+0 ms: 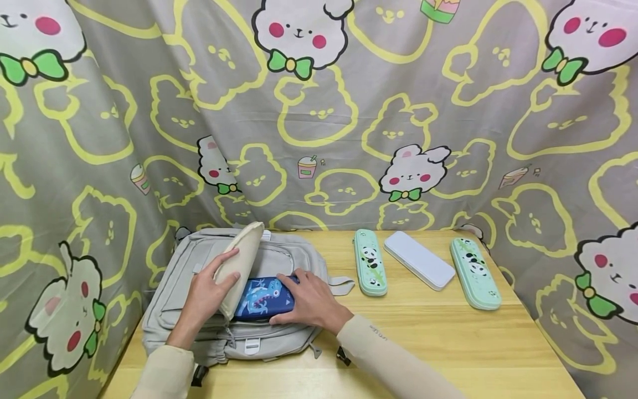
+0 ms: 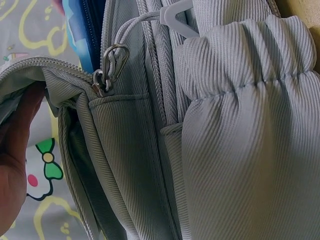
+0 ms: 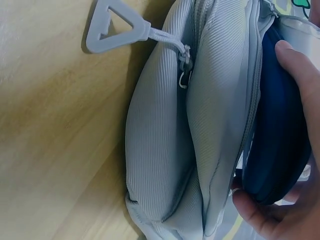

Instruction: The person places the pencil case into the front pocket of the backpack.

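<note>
A grey backpack (image 1: 189,260) lies on the table with its front pocket unzipped. My left hand (image 1: 206,291) holds up the pocket's flap (image 1: 244,252), thumb on one face and the fingers partly behind it. In the left wrist view, the thumb side of that hand (image 2: 15,155) is by the zipped edge. My right hand (image 1: 314,299) grips the right end of a dark blue pencil case (image 1: 264,299) with a dinosaur print, which lies at the pocket's opening. The right wrist view shows its fingers and thumb around the case (image 3: 277,125); the case's lower edge is hidden in the head view.
To the right on the wooden table (image 1: 408,343) lie a green panda pencil case (image 1: 370,263), a plain white case (image 1: 420,260) and another green panda case (image 1: 476,274). A patterned curtain (image 1: 319,122) hangs behind and at both sides. A triangular zip pull (image 3: 117,30) dangles from the backpack.
</note>
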`<state>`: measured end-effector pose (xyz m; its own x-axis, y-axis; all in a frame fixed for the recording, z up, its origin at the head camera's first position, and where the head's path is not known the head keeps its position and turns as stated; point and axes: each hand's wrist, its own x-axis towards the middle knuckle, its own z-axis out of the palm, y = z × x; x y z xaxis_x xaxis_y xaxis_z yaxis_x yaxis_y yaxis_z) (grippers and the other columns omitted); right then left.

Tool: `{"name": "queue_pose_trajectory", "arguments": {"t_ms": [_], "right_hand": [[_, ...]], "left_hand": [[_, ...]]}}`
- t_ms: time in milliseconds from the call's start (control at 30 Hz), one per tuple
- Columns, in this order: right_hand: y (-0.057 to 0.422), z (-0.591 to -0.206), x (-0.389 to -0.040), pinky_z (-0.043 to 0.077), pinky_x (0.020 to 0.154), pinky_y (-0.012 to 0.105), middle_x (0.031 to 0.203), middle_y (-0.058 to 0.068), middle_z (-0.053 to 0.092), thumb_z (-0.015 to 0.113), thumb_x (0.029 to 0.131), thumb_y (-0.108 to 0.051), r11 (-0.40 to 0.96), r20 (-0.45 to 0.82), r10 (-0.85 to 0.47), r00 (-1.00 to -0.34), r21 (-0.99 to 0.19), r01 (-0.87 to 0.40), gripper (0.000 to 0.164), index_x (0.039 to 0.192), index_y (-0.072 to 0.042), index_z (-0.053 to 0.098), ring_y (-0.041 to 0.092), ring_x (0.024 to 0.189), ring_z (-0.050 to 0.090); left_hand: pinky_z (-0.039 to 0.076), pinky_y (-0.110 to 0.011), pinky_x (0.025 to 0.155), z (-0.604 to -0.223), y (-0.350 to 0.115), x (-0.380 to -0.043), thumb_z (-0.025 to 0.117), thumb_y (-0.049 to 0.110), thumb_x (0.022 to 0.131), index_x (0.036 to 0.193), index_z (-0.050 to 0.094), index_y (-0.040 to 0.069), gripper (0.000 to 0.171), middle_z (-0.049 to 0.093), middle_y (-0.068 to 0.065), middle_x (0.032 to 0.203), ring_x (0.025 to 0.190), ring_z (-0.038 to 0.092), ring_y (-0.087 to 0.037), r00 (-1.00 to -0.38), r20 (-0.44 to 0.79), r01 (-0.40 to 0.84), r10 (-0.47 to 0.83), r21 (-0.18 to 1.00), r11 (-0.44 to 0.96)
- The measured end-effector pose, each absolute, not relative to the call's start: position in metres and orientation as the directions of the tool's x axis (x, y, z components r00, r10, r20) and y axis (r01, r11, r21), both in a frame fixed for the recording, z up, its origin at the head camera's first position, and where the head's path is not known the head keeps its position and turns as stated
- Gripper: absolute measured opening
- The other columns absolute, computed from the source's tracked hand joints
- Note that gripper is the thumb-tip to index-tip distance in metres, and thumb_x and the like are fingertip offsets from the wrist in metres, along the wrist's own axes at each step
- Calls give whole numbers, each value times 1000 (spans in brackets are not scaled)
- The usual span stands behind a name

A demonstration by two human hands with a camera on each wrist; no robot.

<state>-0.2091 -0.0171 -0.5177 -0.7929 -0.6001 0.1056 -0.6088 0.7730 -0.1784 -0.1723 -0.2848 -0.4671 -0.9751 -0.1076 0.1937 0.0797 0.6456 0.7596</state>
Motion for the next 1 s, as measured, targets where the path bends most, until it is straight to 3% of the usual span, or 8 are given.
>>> {"name": "queue_pose_trajectory", "arguments": {"t_ms": [633,1000], "right_hand": [[-14,-521,-208,56,108,47,157,9,57,59,84,-95,755,108,-638,-763,-108,-647,109,170,-31,39,32,132,63],[5,-517,-211,50,117,49,164,9,51,68,89,-83,711,89,-651,-754,-276,-646,97,167,-30,45,29,144,54]], "left_hand": [[59,-44,84,-467,-285,-173,73,18,106,157,60,26,53,55,-22,162,119,70,-43,-974,197,81,-110,762,642],[58,-42,82,-466,-285,-173,72,19,106,158,60,26,54,55,-22,162,118,69,-43,-975,190,74,-113,763,643]]}}
